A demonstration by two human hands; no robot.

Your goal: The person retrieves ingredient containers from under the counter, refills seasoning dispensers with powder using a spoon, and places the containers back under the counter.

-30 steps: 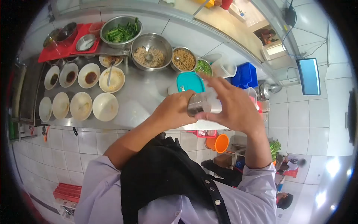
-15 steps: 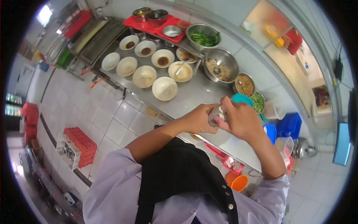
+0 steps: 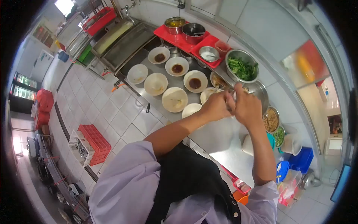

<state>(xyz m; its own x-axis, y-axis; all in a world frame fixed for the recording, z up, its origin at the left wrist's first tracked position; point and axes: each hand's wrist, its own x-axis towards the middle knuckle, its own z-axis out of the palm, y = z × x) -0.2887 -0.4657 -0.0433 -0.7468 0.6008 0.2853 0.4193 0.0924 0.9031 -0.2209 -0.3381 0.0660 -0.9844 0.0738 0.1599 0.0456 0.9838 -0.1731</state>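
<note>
My left hand and my right hand are closed together in front of me, above the steel counter. Between them is a small jar, mostly hidden by my fingers. Its contents cannot be made out. Just left of my hands stand several white bowls, among them one bowl with dark brown sauce and a pale, nearly bare bowl. Behind my right hand a large metal bowl is partly covered. Beyond it, a metal bowl holds chopped greens.
A red tray with metal pots runs along the back shelf. To the right are a pot of minced food, chopped green onion, a blue bin and a blue lid. A red crate sits on the floor.
Both hands have moved forward toward the bowls with the small jar, which is now more covered by my fingers. The view has turned, shifting the counter and bowls right.
</note>
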